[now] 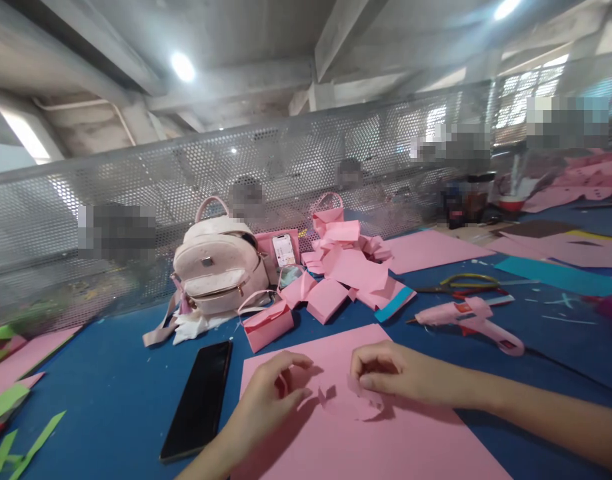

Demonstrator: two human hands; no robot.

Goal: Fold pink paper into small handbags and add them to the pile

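A large pink paper sheet (386,443) lies on the blue table under both my hands. My right hand (401,375) is closed, thumb against forefinger, on a small curled piece of pink paper (369,405) with a ragged edge. To its left my left hand (273,397) hovers over the sheet with thumb and fingers curved apart, nothing visible between them. A black phone (199,400) lies left of the sheet. Just beyond the sheet sits a small pink paper bag (267,325) with a handle.
A pink glue gun (473,319) with a cord and yellow-handled scissors (471,285) lie to the right. Ahead stand a pale backpack (221,267) and a heap of folded pink paper (353,263). Green paper strips (39,443) lie at the left. A perforated metal screen (286,153) runs behind.
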